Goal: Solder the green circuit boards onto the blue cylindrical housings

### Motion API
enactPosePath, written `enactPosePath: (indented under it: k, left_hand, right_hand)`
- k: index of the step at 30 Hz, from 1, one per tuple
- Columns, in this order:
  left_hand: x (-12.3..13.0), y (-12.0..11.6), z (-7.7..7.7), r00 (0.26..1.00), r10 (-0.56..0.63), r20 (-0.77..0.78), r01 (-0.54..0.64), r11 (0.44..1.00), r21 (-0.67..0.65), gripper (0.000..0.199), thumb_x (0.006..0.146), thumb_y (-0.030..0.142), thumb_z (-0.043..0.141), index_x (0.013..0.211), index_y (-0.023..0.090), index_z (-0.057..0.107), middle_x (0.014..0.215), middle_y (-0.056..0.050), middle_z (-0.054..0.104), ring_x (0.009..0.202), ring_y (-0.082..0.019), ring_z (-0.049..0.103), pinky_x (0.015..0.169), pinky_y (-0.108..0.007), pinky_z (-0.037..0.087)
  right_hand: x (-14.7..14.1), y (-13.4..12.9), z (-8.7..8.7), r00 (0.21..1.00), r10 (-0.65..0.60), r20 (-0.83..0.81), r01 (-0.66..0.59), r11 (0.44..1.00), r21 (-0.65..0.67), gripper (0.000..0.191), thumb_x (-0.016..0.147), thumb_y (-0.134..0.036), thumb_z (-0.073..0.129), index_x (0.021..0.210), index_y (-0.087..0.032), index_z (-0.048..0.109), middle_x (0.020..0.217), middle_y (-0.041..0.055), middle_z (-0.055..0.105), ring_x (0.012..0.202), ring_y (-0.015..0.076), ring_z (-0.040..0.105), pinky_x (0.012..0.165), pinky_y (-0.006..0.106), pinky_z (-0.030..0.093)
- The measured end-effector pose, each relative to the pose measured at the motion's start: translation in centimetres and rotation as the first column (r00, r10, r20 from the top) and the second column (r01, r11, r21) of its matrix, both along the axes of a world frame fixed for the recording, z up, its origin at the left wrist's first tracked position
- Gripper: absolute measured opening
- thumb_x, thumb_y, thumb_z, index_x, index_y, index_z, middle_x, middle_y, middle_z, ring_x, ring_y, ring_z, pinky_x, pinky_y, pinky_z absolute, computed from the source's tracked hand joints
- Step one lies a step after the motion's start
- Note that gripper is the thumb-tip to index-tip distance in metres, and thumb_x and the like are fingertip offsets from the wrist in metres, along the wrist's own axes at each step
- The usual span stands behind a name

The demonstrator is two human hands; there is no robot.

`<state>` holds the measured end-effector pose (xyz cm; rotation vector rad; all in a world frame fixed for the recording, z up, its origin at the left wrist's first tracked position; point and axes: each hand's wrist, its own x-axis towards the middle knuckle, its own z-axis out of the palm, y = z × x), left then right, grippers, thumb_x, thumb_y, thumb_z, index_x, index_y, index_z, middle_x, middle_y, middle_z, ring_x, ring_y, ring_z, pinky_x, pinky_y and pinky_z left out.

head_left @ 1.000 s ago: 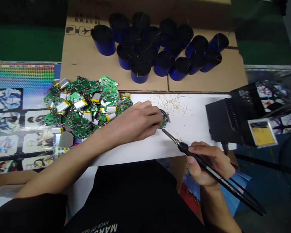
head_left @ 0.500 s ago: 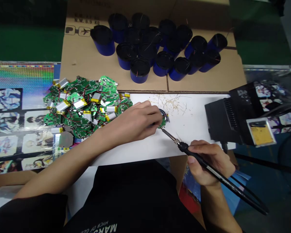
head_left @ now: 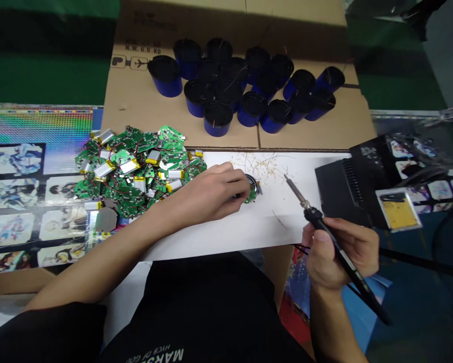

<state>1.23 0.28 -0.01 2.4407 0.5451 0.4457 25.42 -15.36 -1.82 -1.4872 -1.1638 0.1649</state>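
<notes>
- We find a cardboard sheet (head_left: 128, 106) behind a white surface (head_left: 279, 227), bearing upright blue canisters (head_left: 218, 118) with black tops.
- A black soldering station (head_left: 347, 189) stands at the surface's right end.
- A heap of green circuit boards (head_left: 135, 174) with pouch batteries lies left.
- Our left hand (head_left: 211, 194) pinches a small round circuit board (head_left: 252, 195) just right of the heap.
- Our right hand (head_left: 341, 252) grips a soldering iron (head_left: 317, 217) penwise, its tip near the board, not touching.
- Fine wire scraps (head_left: 258, 169) lie just behind the board.
</notes>
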Motion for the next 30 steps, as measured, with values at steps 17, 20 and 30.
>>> enactPosePath:
  k: [17,20,30]
  left_hand:
    - [-0.7,-0.1,-0.1,0.999,0.007,0.05,-0.005,0.999,-0.046,0.016,0.109,0.02,0.051,0.102,0.02,0.065,0.104,-0.006,0.072,0.099,-0.021,0.06,0.092,-0.035,0.05]
    - [-1.2,0.2,-0.1,0.999,0.001,0.047,0.0,1.0,-0.03,0.016,0.11,0.025,0.055,0.103,0.021,0.069,0.116,-0.008,0.073,0.11,-0.023,0.062,0.098,-0.038,0.051]
    - [-0.4,-0.8,-0.4,0.995,0.09,-0.045,-0.094,0.99,-0.107,0.005,0.102,0.02,0.065,0.105,0.022,0.061,0.143,-0.013,0.063,0.133,-0.027,0.064,0.109,-0.043,0.057]
  right_hand:
    - [0.2,0.7,-3.2,0.992,0.018,-0.127,-0.023,0.999,-0.037,0.025,0.091,-0.022,0.08,0.112,-0.022,0.067,0.089,-0.0004,0.078,0.06,0.0127,0.074,0.059,0.026,0.062]
    - [0.5,0.8,-3.8,0.991,0.039,-0.128,-0.051,0.994,-0.092,0.02,0.094,-0.027,0.077,0.11,-0.021,0.068,0.079,-0.0012,0.076,0.063,0.015,0.077,0.062,0.027,0.063]
    - [1.6,0.4,-5.7,0.986,0.032,-0.161,-0.06,0.984,-0.171,0.023,0.095,-0.032,0.078,0.113,-0.021,0.069,0.079,-0.0005,0.076,0.067,0.0164,0.077,0.065,0.028,0.065]
